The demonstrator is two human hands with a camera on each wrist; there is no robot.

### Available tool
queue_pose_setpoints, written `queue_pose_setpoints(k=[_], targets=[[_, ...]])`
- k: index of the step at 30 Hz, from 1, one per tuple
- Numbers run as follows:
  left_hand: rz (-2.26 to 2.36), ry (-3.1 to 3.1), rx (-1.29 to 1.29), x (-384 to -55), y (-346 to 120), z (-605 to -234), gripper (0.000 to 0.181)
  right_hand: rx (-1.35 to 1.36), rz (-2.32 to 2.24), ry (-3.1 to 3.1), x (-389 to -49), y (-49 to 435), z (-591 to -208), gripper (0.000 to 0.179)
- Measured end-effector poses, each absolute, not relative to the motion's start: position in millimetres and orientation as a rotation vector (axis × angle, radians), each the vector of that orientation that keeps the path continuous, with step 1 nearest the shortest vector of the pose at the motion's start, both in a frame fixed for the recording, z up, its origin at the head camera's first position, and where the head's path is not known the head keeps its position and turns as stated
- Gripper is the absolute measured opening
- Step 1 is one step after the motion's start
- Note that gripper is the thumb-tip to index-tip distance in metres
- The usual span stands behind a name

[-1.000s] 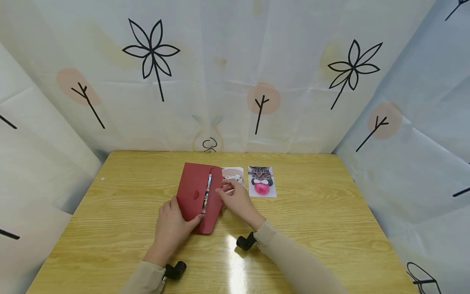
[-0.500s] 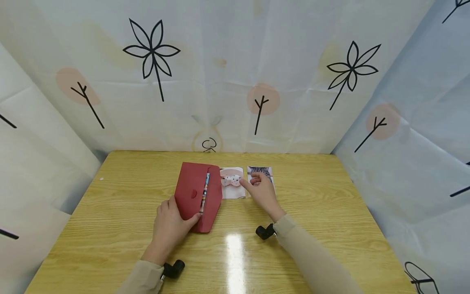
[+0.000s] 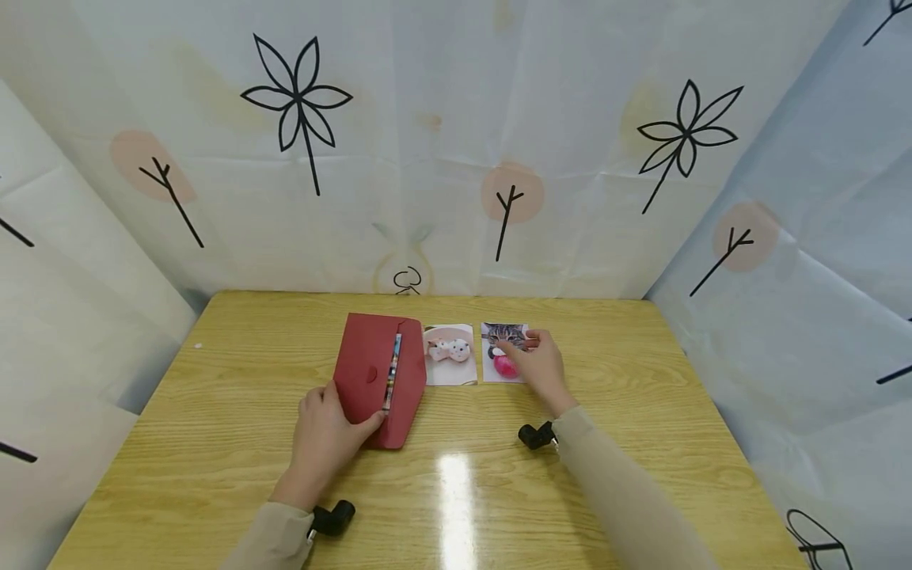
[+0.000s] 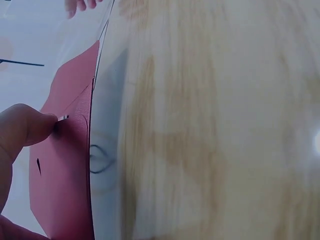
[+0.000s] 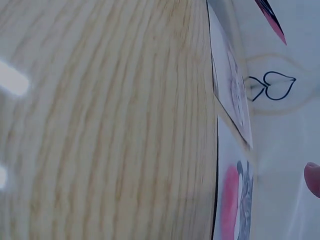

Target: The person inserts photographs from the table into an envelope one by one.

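Note:
A red paper envelope point(image 3: 362, 356) is held by my left hand point(image 3: 324, 439), the thumb on its front and the fingers at its left edge. Through a slit beside its flap show the colourful edges of what seem to be cards point(image 3: 393, 372). To its right lies a card with a picture of spotted white shapes point(image 3: 450, 366). Beside that lies a cat picture card point(image 3: 499, 368), partly covered by my right hand point(image 3: 545, 368). In the right wrist view a fingertip point(image 5: 312, 180) appears apart from the cat card; nothing is held there.
The wooden table point(image 3: 613, 443) carries the envelope and both cards. Behind it hangs a pale printed cloth point(image 3: 584, 119), with more cloth at both sides. Black wrist cameras point(image 3: 537, 435) stick out from the sleeves.
My right hand has moved right from the envelope's flap to over the cat card, uncovering the spotted-shapes card. The envelope has slid slightly left, with my left hand still on it.

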State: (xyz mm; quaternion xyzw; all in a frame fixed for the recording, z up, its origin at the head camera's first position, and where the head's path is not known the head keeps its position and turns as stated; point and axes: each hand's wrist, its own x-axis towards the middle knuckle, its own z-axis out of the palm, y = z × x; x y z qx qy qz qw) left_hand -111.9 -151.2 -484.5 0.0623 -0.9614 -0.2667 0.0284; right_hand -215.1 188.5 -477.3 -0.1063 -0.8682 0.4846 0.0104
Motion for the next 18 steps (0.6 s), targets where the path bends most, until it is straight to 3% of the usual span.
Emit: queue_pose_setpoints(k=[5, 18], targets=[[-0.832, -2.933, 0.193, -112.6, -154.7, -486.3, 0.106, -0.421, 1.556, -2.728, -218.2, 202.1, -482.0, 0.088], [-0.848, -2.911, 0.209, -112.6, -155.7, -486.1, 0.106, -0.44, 1.263, -2.918, -225.4, 204.3, -490.2, 0.07]])
